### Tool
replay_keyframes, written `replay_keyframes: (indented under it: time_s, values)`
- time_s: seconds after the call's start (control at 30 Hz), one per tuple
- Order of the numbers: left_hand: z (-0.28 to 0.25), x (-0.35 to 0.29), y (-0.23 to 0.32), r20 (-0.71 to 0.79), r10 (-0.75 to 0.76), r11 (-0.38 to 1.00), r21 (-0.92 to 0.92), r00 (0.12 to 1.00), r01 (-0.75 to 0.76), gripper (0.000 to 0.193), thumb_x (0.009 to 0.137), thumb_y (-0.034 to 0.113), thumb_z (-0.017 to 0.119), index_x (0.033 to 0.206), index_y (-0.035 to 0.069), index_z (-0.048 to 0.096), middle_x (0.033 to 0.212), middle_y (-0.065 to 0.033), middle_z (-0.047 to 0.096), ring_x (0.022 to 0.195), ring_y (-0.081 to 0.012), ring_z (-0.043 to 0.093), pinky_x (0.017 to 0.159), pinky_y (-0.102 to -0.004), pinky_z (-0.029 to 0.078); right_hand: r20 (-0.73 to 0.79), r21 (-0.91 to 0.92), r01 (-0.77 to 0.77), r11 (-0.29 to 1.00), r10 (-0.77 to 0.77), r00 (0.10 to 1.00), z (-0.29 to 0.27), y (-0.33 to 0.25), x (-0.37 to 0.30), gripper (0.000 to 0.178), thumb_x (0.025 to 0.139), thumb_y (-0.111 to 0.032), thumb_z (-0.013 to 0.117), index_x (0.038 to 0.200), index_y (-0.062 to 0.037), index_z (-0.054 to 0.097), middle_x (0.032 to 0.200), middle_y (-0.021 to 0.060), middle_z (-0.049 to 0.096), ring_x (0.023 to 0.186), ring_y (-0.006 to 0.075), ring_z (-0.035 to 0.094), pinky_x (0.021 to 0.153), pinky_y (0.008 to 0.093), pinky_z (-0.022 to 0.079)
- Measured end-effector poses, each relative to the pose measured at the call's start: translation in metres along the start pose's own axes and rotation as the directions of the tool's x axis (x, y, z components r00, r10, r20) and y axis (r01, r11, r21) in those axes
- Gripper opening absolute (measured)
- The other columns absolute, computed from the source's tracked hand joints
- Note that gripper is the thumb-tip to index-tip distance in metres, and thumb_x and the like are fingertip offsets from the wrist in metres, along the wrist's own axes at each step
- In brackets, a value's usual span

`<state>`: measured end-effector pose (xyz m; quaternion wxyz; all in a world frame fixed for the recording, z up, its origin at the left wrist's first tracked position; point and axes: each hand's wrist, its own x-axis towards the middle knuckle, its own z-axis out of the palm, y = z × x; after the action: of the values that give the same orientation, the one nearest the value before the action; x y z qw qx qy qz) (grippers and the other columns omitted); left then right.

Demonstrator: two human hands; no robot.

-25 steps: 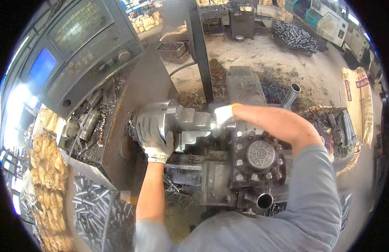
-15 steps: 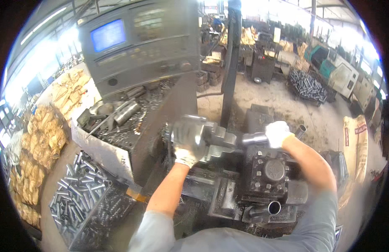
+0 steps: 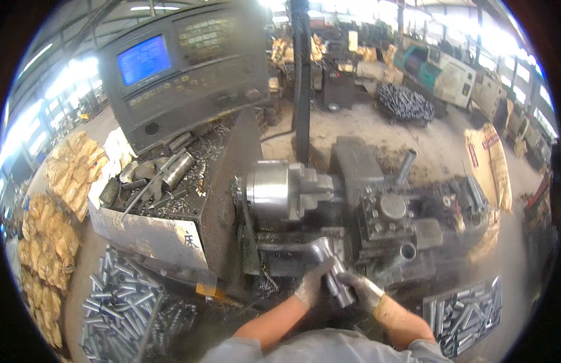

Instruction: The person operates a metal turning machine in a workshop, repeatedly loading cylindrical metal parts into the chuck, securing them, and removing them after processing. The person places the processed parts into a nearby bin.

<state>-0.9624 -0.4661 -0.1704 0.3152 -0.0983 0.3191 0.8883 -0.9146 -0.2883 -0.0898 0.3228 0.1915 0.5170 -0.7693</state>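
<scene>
In front of the lathe bed, my gloved left hand (image 3: 315, 283) and gloved right hand (image 3: 364, 289) meet on a shiny metal tube (image 3: 337, 277), which slants down to the right. Blur hides whether a second tube lies alongside it. My left fingers wrap its left side; my right fingers close on its right side. Beyond my hands is the lathe chuck (image 3: 269, 192), its stepped jaws (image 3: 311, 186) facing right. Whether anything sits between the jaws is unclear. The bolted tool post (image 3: 384, 212) stands right of the chuck, with a hollow round holder (image 3: 407, 251) nearer me.
A control panel with a blue screen (image 3: 144, 60) stands back left, above a chip-strewn tray (image 3: 202, 225). Metal tubes fill bins at lower left (image 3: 120, 296) and lower right (image 3: 465, 314). One tube (image 3: 406, 164) stands tilted behind the tool post. A dark post (image 3: 301, 91) rises behind.
My left hand has left the chuck and my right hand has left the area behind the tool post. Both have come down toward me and together on the tube. My view has shifted right.
</scene>
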Motion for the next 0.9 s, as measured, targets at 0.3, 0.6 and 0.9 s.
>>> replay_keyframes:
  time_s: [0.3,0.6,0.9]
  values:
    - [-0.053,0.057,-0.037,-0.263,0.182,0.854,0.520,0.948,-0.020,0.047,0.111,0.028,0.057,0.150,0.003,0.057,0.135,-0.0136,0.069,0.123,-0.0265,0.065,0.108,-0.0384,0.050,0.245,-0.061,0.479,0.876,-0.452,0.858,-0.074,0.092,0.110,0.066,0.089,-0.011,0.071,0.152,-0.0047,0.051,0.143,0.0140,0.061,0.126,0.0264,0.063,0.108,0.0418,0.050]
    - [0.054,-0.005,-0.042,-0.345,0.149,0.855,0.516,0.927,0.055,0.077,0.105,0.062,0.060,0.154,0.003,0.052,0.144,-0.0136,0.061,0.128,-0.0286,0.060,0.109,-0.0458,0.049,0.339,0.307,-0.089,0.948,-0.021,0.941,-0.072,0.082,0.048,0.015,0.082,-0.026,0.076,0.080,-0.0123,0.070,0.073,0.0024,0.059,0.063,0.0173,0.055,0.058,0.0320,0.044]
    - [-0.067,0.021,-0.033,-0.176,0.413,0.572,0.813,0.894,-0.104,0.060,0.110,0.047,0.053,0.152,0.005,0.054,0.145,-0.0142,0.063,0.131,-0.0320,0.062,0.110,-0.0491,0.051,0.062,-0.741,0.322,0.590,-0.417,0.907,-0.183,0.107,-0.080,0.048,0.067,-0.038,0.081,0.102,-0.0042,0.076,0.086,0.0175,0.077,0.078,0.0349,0.075,0.072,0.0485,0.059]
